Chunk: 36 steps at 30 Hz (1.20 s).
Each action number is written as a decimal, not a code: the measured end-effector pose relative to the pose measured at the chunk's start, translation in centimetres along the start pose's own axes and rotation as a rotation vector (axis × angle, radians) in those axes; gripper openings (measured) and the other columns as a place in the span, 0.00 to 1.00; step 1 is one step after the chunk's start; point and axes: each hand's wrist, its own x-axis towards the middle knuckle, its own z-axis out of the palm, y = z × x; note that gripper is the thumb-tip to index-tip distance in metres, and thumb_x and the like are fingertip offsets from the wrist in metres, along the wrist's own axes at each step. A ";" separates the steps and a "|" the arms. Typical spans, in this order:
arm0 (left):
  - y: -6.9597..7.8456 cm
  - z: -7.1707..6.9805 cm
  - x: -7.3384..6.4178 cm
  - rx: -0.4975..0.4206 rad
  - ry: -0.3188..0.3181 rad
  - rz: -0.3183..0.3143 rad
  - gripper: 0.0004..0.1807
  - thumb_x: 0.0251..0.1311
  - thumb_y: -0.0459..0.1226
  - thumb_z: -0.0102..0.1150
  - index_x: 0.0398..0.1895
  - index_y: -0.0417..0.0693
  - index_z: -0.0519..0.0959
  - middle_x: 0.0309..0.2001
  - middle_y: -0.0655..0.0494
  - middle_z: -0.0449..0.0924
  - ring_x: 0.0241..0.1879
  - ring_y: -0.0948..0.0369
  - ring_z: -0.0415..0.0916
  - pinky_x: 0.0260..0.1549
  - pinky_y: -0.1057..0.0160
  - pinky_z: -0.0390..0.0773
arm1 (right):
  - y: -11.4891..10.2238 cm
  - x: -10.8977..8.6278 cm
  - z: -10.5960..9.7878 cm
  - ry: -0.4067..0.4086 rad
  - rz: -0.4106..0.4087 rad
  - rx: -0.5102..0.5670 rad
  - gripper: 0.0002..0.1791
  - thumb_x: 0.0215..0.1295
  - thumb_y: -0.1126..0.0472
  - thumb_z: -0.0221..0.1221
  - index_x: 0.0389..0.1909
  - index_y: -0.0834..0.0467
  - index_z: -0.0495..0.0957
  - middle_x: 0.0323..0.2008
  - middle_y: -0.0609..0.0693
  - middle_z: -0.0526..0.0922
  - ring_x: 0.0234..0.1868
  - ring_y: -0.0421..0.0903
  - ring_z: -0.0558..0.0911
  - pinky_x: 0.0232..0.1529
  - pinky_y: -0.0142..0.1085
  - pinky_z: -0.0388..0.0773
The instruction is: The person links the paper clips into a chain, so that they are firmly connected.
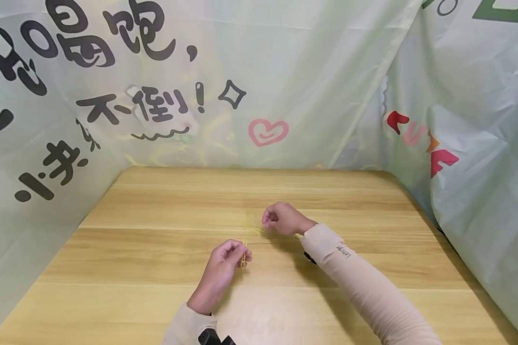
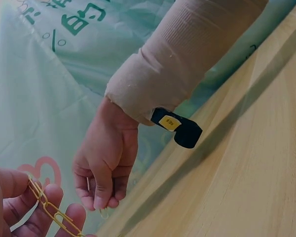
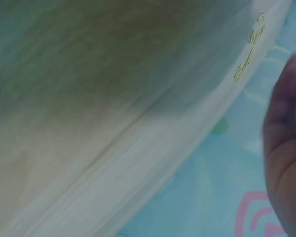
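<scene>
My left hand [image 1: 224,261] pinches a short chain of linked yellow paper clips [image 2: 53,207], which runs across its fingers in the left wrist view. Farther forward and to the right, my right hand [image 1: 286,219] points its fingertips down over the table. A single yellow paper clip [image 2: 104,214] pokes out from between its thumb and fingers. Just left of that hand, several loose yellow paper clips [image 1: 257,231] lie on the wood. They also show as a line of small clips [image 3: 257,34] at the upper right of the right wrist view.
The wooden table [image 1: 125,258] fills the lower part of the head view. Pale printed curtains [image 1: 319,96] hang along its back and both sides. A black camera [image 2: 187,132] is strapped at the right sleeve cuff.
</scene>
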 end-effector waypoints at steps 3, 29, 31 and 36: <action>0.0 0.0 0.0 -0.009 0.002 -0.006 0.09 0.72 0.33 0.48 0.36 0.34 0.74 0.39 0.38 0.79 0.37 0.58 0.78 0.40 0.60 0.75 | 0.0 0.0 0.0 -0.015 -0.013 -0.007 0.08 0.66 0.73 0.54 0.41 0.66 0.82 0.35 0.55 0.84 0.35 0.47 0.81 0.41 0.38 0.79; 0.1 0.1 0.0 -0.050 0.012 -0.036 0.09 0.71 0.32 0.48 0.37 0.33 0.74 0.38 0.39 0.79 0.38 0.56 0.78 0.41 0.59 0.77 | -0.1 -0.5 0.2 0.102 -0.011 0.115 0.08 0.66 0.68 0.60 0.43 0.66 0.74 0.28 0.53 0.79 0.26 0.46 0.75 0.30 0.35 0.74; 0.2 0.1 0.0 -0.053 0.013 -0.035 0.09 0.71 0.32 0.49 0.37 0.32 0.74 0.38 0.39 0.79 0.38 0.56 0.78 0.41 0.59 0.77 | -0.3 -0.6 0.2 0.117 -0.023 0.129 0.09 0.65 0.69 0.61 0.44 0.67 0.75 0.29 0.53 0.81 0.28 0.48 0.79 0.32 0.35 0.76; 0.3 0.0 0.1 -0.043 0.012 -0.037 0.09 0.71 0.33 0.48 0.37 0.34 0.74 0.39 0.39 0.79 0.38 0.55 0.78 0.40 0.59 0.77 | -1.1 -1.0 0.3 0.145 -0.066 0.184 0.10 0.66 0.71 0.58 0.47 0.68 0.75 0.35 0.61 0.83 0.35 0.53 0.84 0.38 0.36 0.81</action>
